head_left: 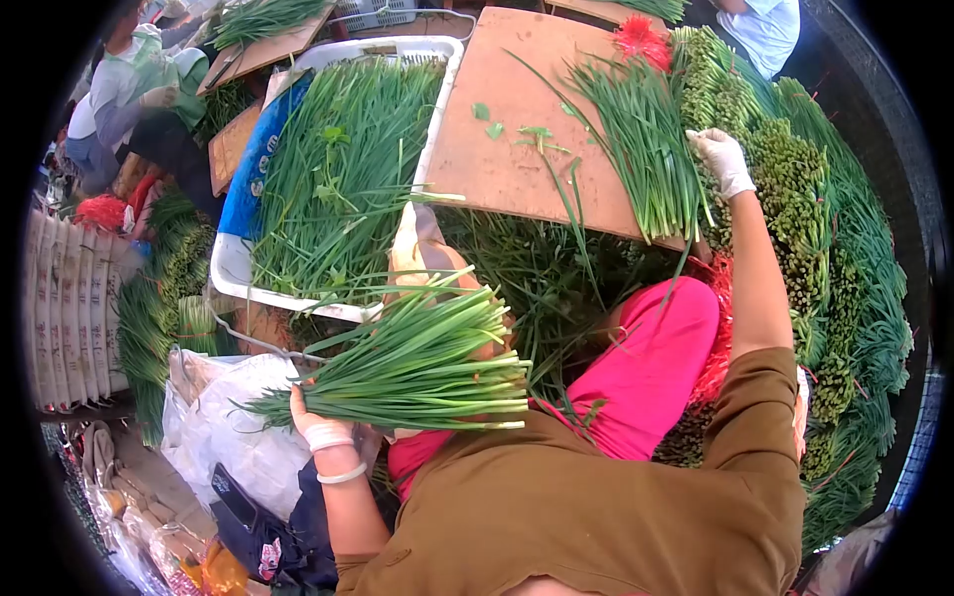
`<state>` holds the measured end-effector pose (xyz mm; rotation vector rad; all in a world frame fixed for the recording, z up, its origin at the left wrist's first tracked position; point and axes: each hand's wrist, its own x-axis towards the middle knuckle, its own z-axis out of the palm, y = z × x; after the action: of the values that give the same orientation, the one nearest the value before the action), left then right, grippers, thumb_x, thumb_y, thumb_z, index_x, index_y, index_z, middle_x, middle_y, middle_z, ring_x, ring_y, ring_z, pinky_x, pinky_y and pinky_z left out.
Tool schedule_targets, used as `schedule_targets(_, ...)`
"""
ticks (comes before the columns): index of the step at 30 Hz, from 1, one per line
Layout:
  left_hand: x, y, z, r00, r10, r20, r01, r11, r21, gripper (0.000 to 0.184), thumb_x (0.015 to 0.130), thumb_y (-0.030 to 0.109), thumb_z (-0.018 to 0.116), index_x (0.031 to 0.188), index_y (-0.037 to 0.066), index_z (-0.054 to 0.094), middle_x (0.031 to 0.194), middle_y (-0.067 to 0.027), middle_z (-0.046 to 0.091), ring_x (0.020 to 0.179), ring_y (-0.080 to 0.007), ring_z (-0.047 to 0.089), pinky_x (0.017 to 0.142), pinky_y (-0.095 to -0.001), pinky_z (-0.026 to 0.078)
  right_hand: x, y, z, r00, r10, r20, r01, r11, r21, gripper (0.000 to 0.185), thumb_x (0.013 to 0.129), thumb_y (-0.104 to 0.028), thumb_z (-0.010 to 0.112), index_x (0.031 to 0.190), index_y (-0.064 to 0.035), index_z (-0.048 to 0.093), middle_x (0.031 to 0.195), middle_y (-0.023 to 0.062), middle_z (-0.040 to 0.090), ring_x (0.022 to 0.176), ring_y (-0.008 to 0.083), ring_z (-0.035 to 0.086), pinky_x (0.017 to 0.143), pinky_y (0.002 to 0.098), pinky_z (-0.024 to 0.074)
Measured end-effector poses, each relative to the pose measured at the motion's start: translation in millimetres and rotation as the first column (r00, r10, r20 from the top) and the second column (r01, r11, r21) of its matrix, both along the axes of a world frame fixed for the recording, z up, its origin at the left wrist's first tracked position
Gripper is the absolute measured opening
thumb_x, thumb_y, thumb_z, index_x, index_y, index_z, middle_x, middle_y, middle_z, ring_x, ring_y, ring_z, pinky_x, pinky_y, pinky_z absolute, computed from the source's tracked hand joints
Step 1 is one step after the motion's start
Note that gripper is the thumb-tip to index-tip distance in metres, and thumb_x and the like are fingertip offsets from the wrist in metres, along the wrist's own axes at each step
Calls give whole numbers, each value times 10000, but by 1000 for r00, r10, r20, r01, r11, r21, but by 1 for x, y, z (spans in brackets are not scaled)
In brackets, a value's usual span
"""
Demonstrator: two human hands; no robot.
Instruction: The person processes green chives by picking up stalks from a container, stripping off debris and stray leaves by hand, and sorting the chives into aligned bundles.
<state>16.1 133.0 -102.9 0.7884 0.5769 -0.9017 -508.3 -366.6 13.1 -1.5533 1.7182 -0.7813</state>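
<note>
My left hand [316, 425], with white bands at the wrist, is closed round the leafy end of a thick bunch of garlic chives [427, 363]. The bunch lies across above my lap, its pale cut ends pointing right. My right hand [723, 159], in a whitish glove, reaches out to the right edge of a wooden board [497, 129]. Its fingers are curled together beside a loose pile of chives [641, 139] on that board; what they pinch is too small to make out.
A white plastic crate [227, 268] full of chives stands front left. Red ties [643, 42] lie at the board's far edge. Stacked chive bundles [795, 199] line the right side. White plastic bags [234, 412] sit at my left. A co-worker [139, 94] is at the upper left.
</note>
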Motion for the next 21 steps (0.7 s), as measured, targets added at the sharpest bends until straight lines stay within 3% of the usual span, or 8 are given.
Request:
schedule_targets(4, 5, 0, -6, 1000, -2, 16, 2, 1000, -4, 321, 858, 395, 532, 856, 78, 584, 947, -107, 628, 929, -309, 574, 857, -519, 452, 29, 27, -5, 727, 342, -595, -499, 859, -116, 351, 775, -190, 674, 1117, -126, 634, 908, 139, 671, 775, 274, 634, 724, 341, 492)
schedule_targets(5, 4, -1, -4, 1000, 5, 15, -5, 1000, 3, 320, 858, 394, 534, 853, 78, 586, 944, -106, 630, 926, -307, 576, 855, -518, 453, 60, 45, 13, 582, 348, -735, -324, 928, 182, 456, 754, -156, 648, 1205, -179, 584, 1080, 182, 623, 978, 335, 603, 866, 372, 468)
schedule_targets(8, 4, 1, -2, 1000, 12, 5, -12, 1000, 5, 319, 858, 393, 536, 845, 79, 590, 937, -104, 632, 927, -306, 575, 854, -518, 454, 50, 36, -35, 442, 328, -835, -380, 912, 157, 326, 790, -146, 564, 1113, -144, 610, 1011, 180, 643, 938, 334, 617, 837, 393, 479)
schedule_targets(10, 4, 2, -4, 1000, 3, 25, -3, 1000, 2, 315, 859, 392, 536, 846, 82, 593, 936, -103, 632, 933, -305, 573, 852, -522, 453, 44, 31, -36, 619, 266, -739, -335, 940, 58, 174, 789, -139, 565, 914, -69, 663, 929, 135, 677, 900, 309, 635, 816, 382, 486)
schedule_targets(13, 9, 5, -11, 1000, 4, -7, -4, 1000, -4, 335, 870, 420, 493, 856, 101, 594, 1005, -120, 626, 979, -333, 555, 876, -550, 428, 5, 7, -43, 987, 160, 21, -159, 986, -53, 129, 752, -84, 614, 861, -40, 667, 823, 45, 689, 640, 103, 567, 601, 241, 460)
schedule_targets(16, 10, 6, -15, 1000, -31, -2, 31, 999, -29, 326, 859, 416, 517, 857, 100, 594, 980, -112, 628, 970, -325, 560, 872, -557, 428, -13, 8, 1, 934, 9, 356, 78, 970, -230, 103, 787, -82, 618, 882, -82, 657, 706, -23, 602, 512, 51, 424, 449, 214, 338)
schedule_targets(19, 4, -1, -3, 999, -43, -6, 43, 999, -26, 328, 848, 418, 538, 856, 95, 593, 960, -107, 630, 964, -322, 564, 871, -557, 429, -29, 11, 16, 940, 41, 338, -16, 997, -76, 140, 841, -132, 641, 964, -67, 648, 766, -21, 610, 552, 24, 442, 470, 174, 318)
schedule_targets(21, 3, -4, -2, 999, -37, -9, 37, 998, -40, 337, 845, 427, 537, 859, 95, 594, 967, -111, 630, 971, -330, 561, 875, -559, 425, -31, 16, 27, 883, 70, 465, 44, 972, -231, 181, 839, -124, 640, 1003, -48, 644, 762, -26, 604, 566, 9, 449, 482, 154, 310)
